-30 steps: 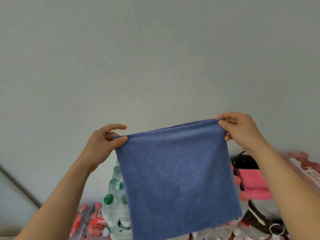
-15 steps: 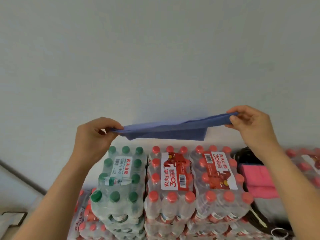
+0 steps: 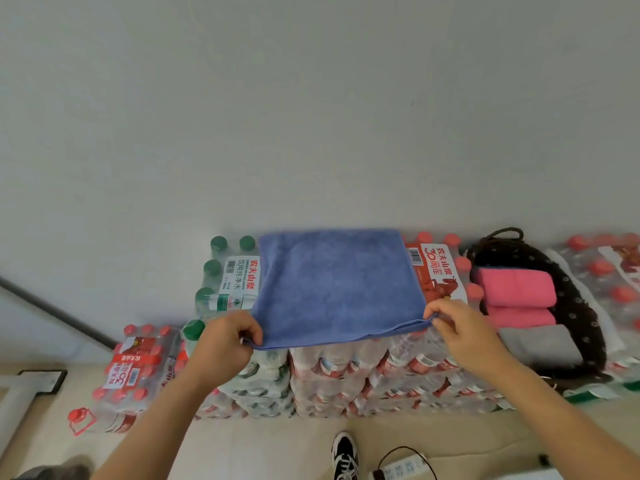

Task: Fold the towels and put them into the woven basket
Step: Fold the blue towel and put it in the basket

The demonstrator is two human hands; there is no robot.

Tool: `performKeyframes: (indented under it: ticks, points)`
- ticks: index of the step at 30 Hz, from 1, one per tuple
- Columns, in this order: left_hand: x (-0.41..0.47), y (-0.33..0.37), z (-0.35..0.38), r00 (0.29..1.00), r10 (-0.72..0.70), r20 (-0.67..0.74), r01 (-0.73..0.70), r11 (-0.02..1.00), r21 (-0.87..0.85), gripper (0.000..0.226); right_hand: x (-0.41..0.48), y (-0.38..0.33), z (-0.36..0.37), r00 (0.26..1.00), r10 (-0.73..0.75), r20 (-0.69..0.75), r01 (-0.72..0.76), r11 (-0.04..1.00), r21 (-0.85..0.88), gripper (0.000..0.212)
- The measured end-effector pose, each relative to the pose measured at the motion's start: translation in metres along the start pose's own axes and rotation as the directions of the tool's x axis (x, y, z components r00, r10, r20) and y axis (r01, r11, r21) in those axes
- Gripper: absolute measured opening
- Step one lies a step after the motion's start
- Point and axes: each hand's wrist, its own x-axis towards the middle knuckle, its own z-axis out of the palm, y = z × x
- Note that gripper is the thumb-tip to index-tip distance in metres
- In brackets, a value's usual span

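At the far left a dark bar [image 3: 52, 310] slants down the wall [image 3: 311, 98], and a low pack of red-capped bottles [image 3: 135, 362] sits on the floor just beside the main stack's left edge. The green-capped pack [image 3: 225, 271] forms the stack's top left, its caps standing bare beside the blue towel [image 3: 339, 285]. The towel's far edge lies close to the wall and its near edge runs along the stack's front rim. Its right edge covers part of the red-capped pack [image 3: 440, 271], leaving a strip of label and caps bare before the woven basket [image 3: 575, 306]. Open floor lies in front of the stack, with a shoe [image 3: 344, 452] and a power strip [image 3: 401, 469] near the bottom edge. Half a second ago the towel hung in the air before the wall, seen almost edge-on between the hands. Now it lies spread flat on the bottle tops, and both hands have come down to the front rim. The left hand [image 3: 225, 341] pinches the near left corner between thumb and curled fingers, and the right hand [image 3: 460, 327] pinches the near right corner the same way. The towel is roughly square, smooth and soft-napped, with two layers showing along its near edge. In the basket lie two folded pink towels [image 3: 512, 289] and, nearer, a grey towel [image 3: 540, 344].
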Motion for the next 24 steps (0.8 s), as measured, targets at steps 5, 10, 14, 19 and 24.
performKeyframes:
  ticks: [5,10,14,19,24]
  points:
    - [-0.005,-0.005,0.005,0.999,-0.046,-0.017,0.045,0.997,-0.063,0.066,-0.007,0.003,0.001,0.993,-0.117,0.017,0.118,0.989,-0.084,0.029]
    - [-0.011,-0.004,0.003,0.997,-0.071,-0.031,0.068,0.994,-0.087,0.075,-0.016,0.012,0.004,0.99,-0.141,0.026,0.143,0.984,-0.102,0.025]
    - [-0.015,0.001,-0.006,0.99,-0.096,0.1,0.103,0.993,-0.064,0.066,-0.019,0.009,0.0,0.987,-0.084,0.134,0.096,0.992,-0.084,0.033]
    - [0.003,0.015,-0.028,0.915,-0.169,0.367,0.178,0.984,0.01,0.049,0.0,-0.004,-0.023,0.912,0.013,0.41,0.025,0.996,-0.087,0.03]
    - [0.064,0.019,-0.022,0.94,-0.325,-0.101,0.318,0.945,-0.076,0.028,0.059,-0.015,-0.036,0.972,0.102,0.212,-0.122,0.989,0.085,0.018]
